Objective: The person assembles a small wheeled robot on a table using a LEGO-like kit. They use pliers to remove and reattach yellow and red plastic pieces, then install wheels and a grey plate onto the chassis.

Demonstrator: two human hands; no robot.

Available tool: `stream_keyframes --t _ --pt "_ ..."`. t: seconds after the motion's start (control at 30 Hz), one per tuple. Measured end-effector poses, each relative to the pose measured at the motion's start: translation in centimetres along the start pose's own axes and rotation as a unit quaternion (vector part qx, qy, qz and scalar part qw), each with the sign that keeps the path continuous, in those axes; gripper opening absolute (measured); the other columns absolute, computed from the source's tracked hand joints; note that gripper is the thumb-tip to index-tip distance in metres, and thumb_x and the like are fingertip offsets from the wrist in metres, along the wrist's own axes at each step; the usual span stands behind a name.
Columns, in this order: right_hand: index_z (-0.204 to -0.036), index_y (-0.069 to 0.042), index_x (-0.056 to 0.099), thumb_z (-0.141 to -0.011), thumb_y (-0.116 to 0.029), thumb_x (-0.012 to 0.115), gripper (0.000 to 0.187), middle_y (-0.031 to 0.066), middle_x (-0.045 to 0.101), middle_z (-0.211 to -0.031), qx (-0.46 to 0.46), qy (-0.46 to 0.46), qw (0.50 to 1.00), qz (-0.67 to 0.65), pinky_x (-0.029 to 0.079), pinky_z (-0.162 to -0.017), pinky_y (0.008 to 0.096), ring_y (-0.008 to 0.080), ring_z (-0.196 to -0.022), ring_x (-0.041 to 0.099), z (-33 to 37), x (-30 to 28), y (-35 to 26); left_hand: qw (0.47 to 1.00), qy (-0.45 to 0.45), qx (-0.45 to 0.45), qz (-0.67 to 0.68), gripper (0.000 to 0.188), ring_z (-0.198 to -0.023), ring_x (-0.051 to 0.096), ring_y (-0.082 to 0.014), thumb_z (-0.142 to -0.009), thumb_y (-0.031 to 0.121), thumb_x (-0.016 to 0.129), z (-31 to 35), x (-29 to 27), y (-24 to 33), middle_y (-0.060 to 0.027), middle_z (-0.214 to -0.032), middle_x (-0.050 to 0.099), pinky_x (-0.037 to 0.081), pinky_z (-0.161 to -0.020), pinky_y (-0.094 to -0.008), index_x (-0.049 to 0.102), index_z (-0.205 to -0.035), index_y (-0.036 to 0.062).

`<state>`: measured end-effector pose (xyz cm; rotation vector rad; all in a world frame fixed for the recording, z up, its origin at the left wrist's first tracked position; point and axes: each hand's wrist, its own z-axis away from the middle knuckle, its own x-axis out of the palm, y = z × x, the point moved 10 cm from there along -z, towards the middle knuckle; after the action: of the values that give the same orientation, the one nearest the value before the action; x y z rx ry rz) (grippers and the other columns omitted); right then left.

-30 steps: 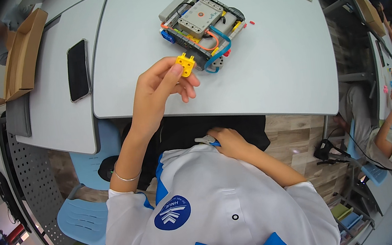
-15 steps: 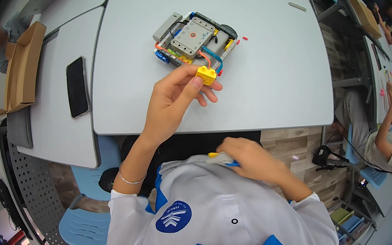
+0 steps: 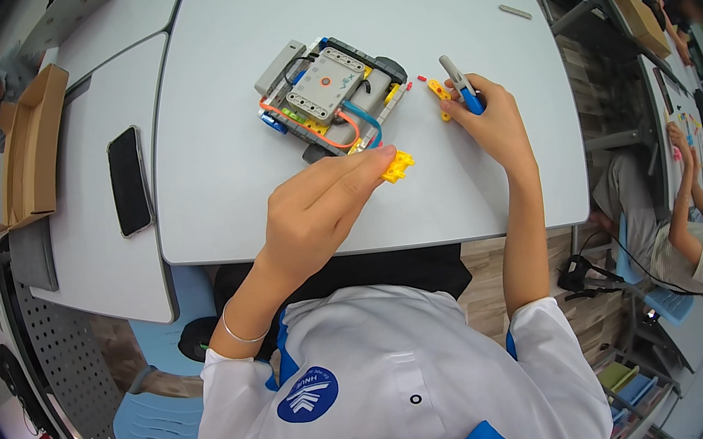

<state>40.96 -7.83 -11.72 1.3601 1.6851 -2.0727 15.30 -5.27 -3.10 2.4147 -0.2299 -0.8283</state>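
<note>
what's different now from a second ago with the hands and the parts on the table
The right hand came up from the lap to the table and now holds a grey and blue tool beside a small orange piece. The left hand keeps pinching the yellow block near the robot car. The phone stayed put.

Left hand (image 3: 315, 211): pinches a yellow brick (image 3: 397, 165) just beside the toy car (image 3: 334, 97).
Right hand (image 3: 493, 116): grips a blue-handled tool (image 3: 462, 86), near an orange piece (image 3: 439, 90).
Table (image 3: 229, 164): grey; phone (image 3: 130, 180) on the neighbouring desk.
</note>
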Motion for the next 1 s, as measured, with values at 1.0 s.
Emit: stream_keyframes --t 1.0 --pt "-0.098 0.005 0.066 -0.084 -0.016 0.071 0.025 0.0095 0.059 -0.07 0.049 -0.009 0.997 -0.054 0.046 -0.063 0.0313 0.0154 -0.063 0.052 2.8 0.6 0.3 0.994 0.056 0.058 -0.074 0.036 -0.092 0.069 -0.0255 -0.071 -0.011 0.078 0.4 0.6 -0.2 -0.0102 -0.105 0.073 0.057 -0.077 -0.0331 0.074 -0.105 0.002"
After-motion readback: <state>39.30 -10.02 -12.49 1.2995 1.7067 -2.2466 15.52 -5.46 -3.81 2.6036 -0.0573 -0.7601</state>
